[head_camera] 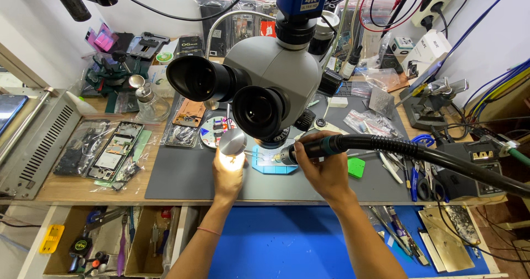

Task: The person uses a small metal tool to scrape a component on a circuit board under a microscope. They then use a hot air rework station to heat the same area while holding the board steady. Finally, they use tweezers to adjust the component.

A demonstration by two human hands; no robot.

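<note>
Microscope point(265, 86) stood over blue holder point(274, 167) on grey mat point(182, 174). Right hand point(326, 171) was closed around hot-air handle point(331, 145), nozzle aimed at holder. Left hand point(228, 171) lay beside holder under bright light; grip: cannot tell.

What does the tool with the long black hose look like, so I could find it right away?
Start at the big grey microscope in the middle of the bench. Just below its lenses, the right hand grips a black wand with a teal collar and silver nozzle, aimed at the light-blue holder. Only it trails a thick black corrugated hose off to the right.
</note>
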